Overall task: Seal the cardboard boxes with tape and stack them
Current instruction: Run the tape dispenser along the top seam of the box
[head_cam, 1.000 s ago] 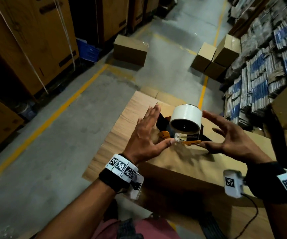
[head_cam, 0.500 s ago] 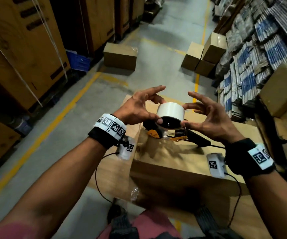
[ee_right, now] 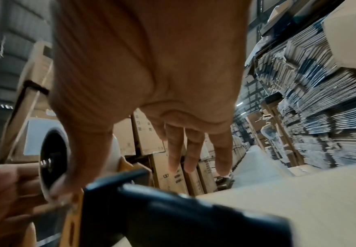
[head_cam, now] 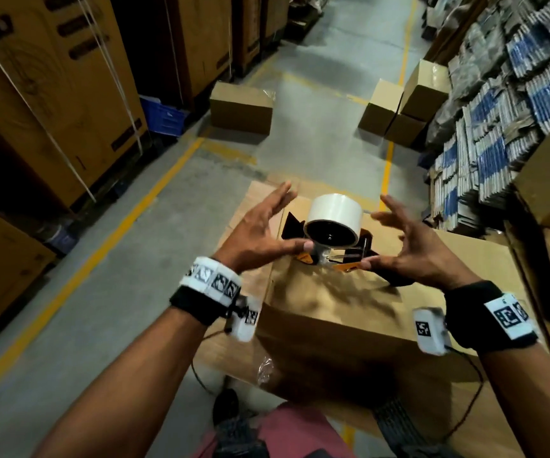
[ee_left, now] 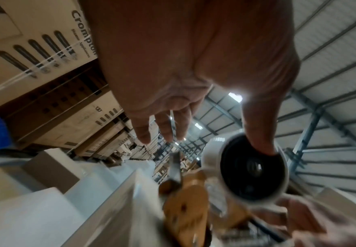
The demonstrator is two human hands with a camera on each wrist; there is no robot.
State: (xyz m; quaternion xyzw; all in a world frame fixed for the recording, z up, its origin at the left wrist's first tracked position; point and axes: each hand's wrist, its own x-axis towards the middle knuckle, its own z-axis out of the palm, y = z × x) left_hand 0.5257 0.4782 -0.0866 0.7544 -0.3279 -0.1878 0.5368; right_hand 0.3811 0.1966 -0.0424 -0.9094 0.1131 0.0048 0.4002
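Note:
A brown cardboard box stands right in front of me. On its top sits a tape dispenser with an orange frame, a black handle and a white tape roll. My left hand is at the roll's left with fingers spread straight, the thumb against the roll's front rim. My right hand is at the right, fingers splayed, the thumb touching the orange frame below the roll. Neither hand wraps the dispenser.
The box rests on a flat cardboard sheet on the concrete floor. One closed box lies ahead, and three more are piled at the right. Tall cartons line the left, bundled flat cardboard the right.
Half a second ago both hands curled round the tape roll. Their fingers have since straightened and spread away from it, and the dispenser stays on the box.

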